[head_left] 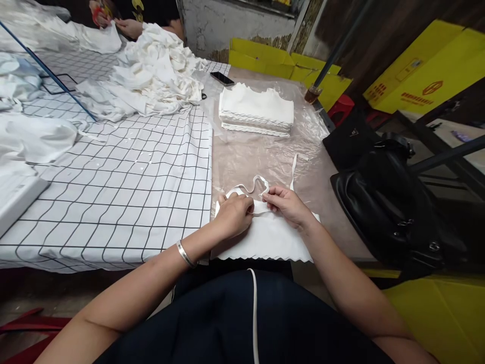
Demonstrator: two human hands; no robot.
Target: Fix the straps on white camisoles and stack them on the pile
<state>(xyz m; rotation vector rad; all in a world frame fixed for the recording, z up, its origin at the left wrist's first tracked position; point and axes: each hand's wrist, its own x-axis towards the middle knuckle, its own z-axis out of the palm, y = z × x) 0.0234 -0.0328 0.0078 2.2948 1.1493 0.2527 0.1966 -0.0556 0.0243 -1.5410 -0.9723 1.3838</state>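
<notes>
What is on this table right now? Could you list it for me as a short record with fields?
left hand: left hand pinches the top edge of a white garment
right hand: right hand grips the same edge, by a looped strap
garment: flat at the table's near edge, scalloped hem toward the person
folded stack: neat white stack farther back on clear plastic sheet
loose pile: heap of white cloth on checked cloth
phone: black phone behind the stack
bag: black bag at right
other person: hands at far end
</notes>
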